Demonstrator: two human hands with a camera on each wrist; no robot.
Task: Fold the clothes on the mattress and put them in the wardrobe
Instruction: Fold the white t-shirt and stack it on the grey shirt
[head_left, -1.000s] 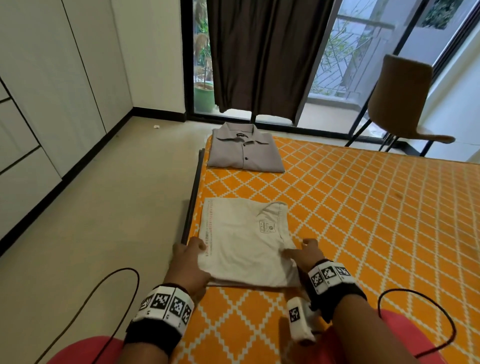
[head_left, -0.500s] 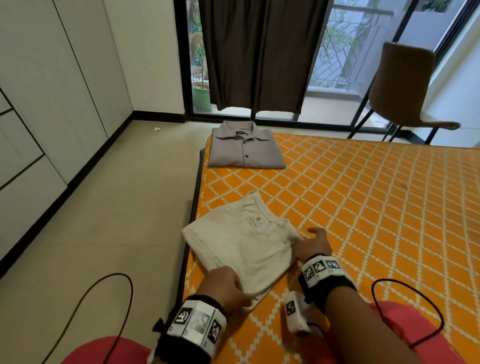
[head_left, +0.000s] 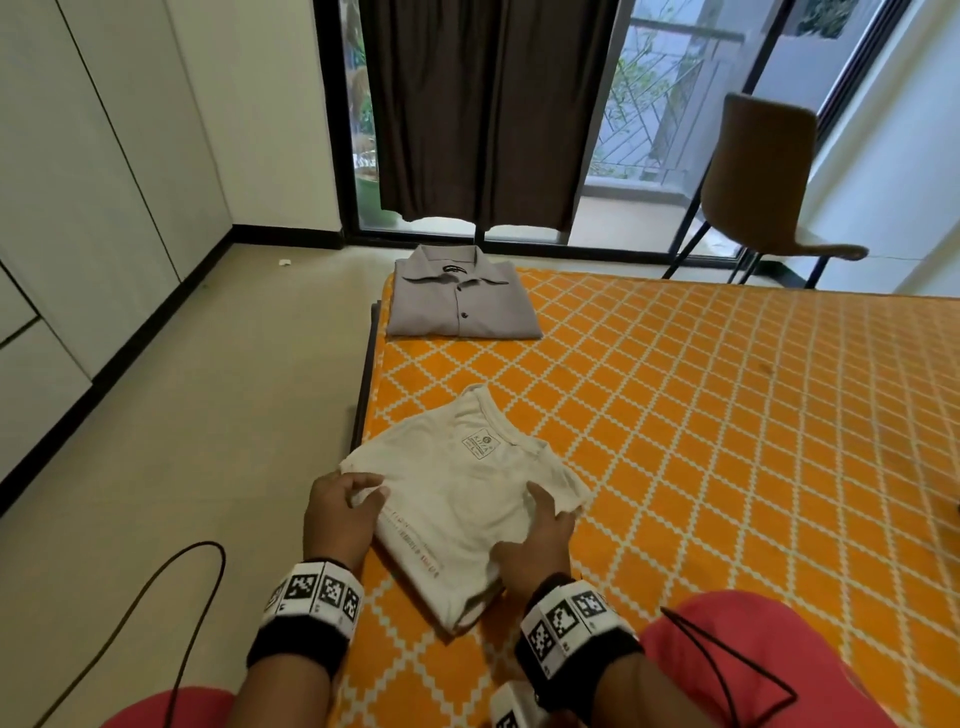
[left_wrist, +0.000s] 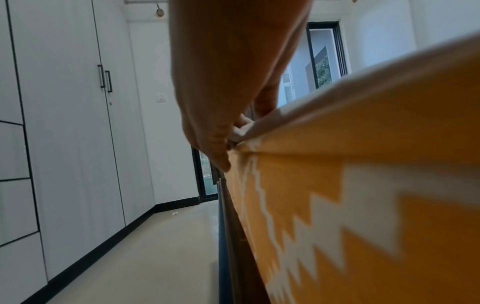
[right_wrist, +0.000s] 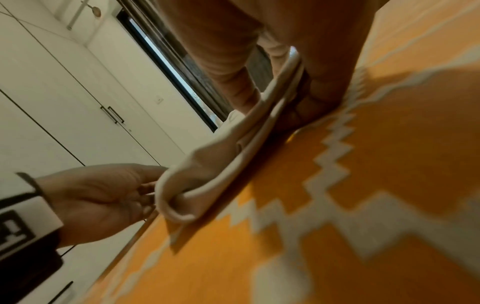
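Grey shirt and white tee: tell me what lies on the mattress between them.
Nothing: between the grey shirt and the white tee there is only bare orange mattress cover. The head view shows it.

**Both hands clasp a folded white T-shirt**

The left hand (head_left: 337, 512) sits left of centre in the lower head view, thumb on top and fingers (right_wrist: 145, 188) tucked under the edge of the folded white T-shirt (head_left: 457, 499). The right hand (head_left: 537, 545), lower centre, grips the opposite edge, thumb above, fingers (right_wrist: 306, 107) curled beneath. Both forearms enter from the bottom edge wearing marker-printed wristbands.
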